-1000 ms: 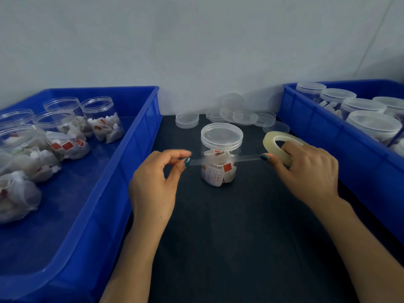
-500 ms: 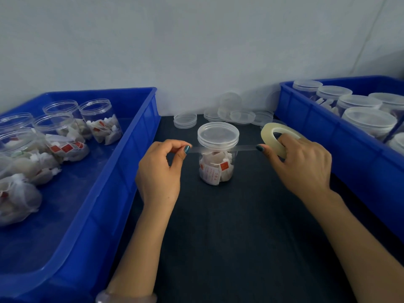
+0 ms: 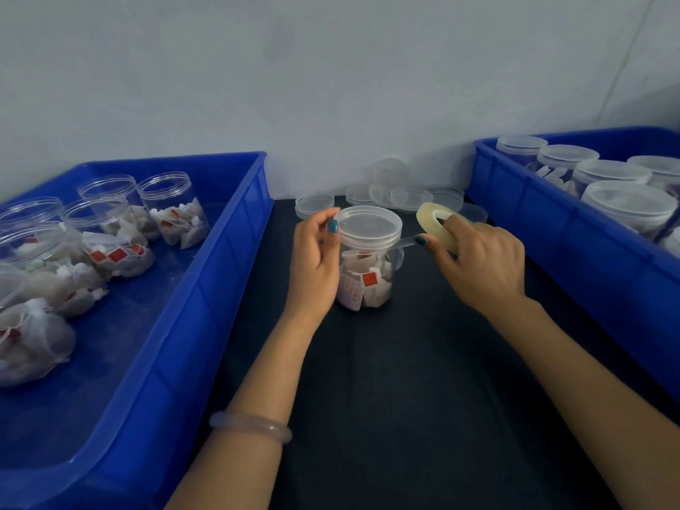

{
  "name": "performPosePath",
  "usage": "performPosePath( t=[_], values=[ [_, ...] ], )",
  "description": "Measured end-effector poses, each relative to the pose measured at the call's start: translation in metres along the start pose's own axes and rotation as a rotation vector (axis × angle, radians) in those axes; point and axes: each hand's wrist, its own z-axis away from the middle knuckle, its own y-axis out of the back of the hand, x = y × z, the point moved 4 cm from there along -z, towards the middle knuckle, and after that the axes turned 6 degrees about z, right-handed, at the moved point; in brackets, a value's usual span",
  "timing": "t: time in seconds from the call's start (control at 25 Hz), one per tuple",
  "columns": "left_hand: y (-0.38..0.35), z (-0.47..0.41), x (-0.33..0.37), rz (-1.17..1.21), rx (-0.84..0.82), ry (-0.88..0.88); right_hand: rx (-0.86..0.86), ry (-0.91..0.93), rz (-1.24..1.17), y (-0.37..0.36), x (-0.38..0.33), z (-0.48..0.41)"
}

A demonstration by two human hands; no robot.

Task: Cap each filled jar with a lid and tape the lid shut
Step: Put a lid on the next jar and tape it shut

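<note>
A dark, matte table top [image 3: 404,399] carries everything here. A capped clear jar [image 3: 368,281] stands upright on it, about mid-table. To the left of the jar sits a large blue bin [image 3: 206,288], and to the right of the jar a second blue bin [image 3: 574,252]. Behind the jar, along the wall, loose clear lids [image 3: 410,196] lie overlapping, some seemingly stacked. They blur together too much to count.

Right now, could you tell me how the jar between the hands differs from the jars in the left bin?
The middle jar wears a lid; the left-bin jars are open. The middle jar stands on the table; the left-bin jars sit in a bin. All are clear and hold sachets.
</note>
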Motion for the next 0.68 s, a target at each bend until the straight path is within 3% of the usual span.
performPosePath(
  t=[0.2,0.52,0.68],
  values=[
    [-0.028,0.001,-0.009,0.269,-0.111,0.206,0.035,-0.031,-0.027,-0.003,-0.006,0.003],
    [-0.033,0.009,-0.002,0.153,-0.175,0.034,-0.099,-0.093,-0.043,-0.003,0.001,0.008],
    [-0.028,0.007,0.001,0.233,-0.241,0.069,-0.187,-0.085,-0.167,0.001,0.009,0.010]
  ],
)
